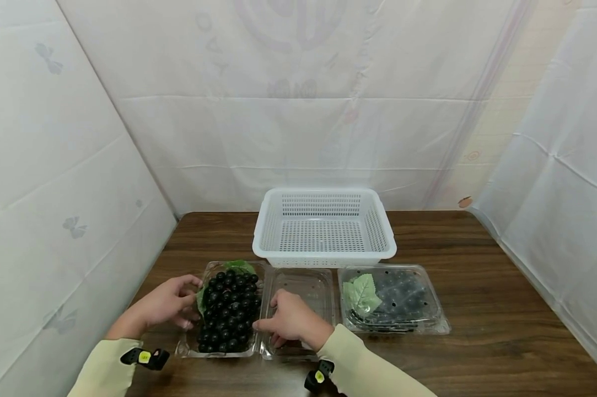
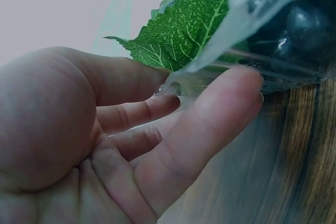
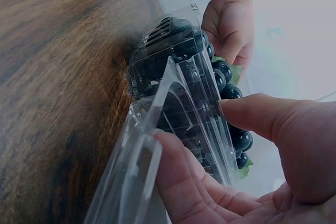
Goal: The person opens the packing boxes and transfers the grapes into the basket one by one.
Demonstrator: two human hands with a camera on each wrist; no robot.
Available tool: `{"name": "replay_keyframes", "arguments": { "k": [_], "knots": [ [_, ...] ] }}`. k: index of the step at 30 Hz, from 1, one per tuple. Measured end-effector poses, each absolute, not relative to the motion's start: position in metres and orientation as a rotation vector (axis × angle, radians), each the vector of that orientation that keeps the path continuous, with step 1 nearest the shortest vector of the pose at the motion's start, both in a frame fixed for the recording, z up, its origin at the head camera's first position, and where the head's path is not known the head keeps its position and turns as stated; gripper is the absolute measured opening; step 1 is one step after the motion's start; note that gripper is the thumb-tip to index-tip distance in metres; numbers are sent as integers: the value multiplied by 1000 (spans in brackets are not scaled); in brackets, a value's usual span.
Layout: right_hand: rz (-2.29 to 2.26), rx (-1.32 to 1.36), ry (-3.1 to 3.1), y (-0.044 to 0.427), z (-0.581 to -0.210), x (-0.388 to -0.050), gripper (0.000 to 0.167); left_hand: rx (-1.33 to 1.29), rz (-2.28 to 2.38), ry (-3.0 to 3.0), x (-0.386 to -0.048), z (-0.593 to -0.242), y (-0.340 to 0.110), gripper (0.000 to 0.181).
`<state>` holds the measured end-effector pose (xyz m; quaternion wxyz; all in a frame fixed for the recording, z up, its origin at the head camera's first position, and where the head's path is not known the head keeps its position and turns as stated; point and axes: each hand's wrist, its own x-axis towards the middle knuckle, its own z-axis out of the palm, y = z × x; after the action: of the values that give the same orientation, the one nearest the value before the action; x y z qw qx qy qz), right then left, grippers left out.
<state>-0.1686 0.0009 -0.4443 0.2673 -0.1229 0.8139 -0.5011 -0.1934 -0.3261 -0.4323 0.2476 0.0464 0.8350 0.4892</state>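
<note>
An open clear plastic clamshell box (image 1: 255, 344) lies on the table, full of black grapes (image 1: 231, 309) with green leaves (image 1: 240, 267) at their edge. My left hand (image 1: 166, 303) is at the box's left rim, its thumb and fingers on either side of the plastic beside a leaf (image 2: 184, 27). Over the opened lid (image 1: 305, 275), my right hand (image 1: 293, 317) pinches the box's right rim near the hinge. In the right wrist view, its thumb (image 3: 257, 114) lies on the rim and its fingers lie below, between box and lid.
A white perforated basket (image 1: 323, 262) stands behind the boxes, with nothing seen inside. To the right lies a closed clear box (image 1: 394, 325) of dark grapes with a pale green leaf (image 1: 362, 294). The wooden table (image 1: 501, 309) meets white cloth walls (image 1: 303, 138) at back and sides.
</note>
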Motion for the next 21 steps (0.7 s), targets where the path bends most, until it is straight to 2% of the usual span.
{"name": "replay_keyframes", "arguments": {
  "k": [13, 21],
  "knots": [
    [-1185, -418, 2445, 1, -434, -173, 53, 151, 1326, 2289, -193, -431, -326, 45],
    [-1160, -593, 2609, -4, -419, -176, 41, 143, 1293, 2304, -194, -429, -325, 45]
  ]
}}
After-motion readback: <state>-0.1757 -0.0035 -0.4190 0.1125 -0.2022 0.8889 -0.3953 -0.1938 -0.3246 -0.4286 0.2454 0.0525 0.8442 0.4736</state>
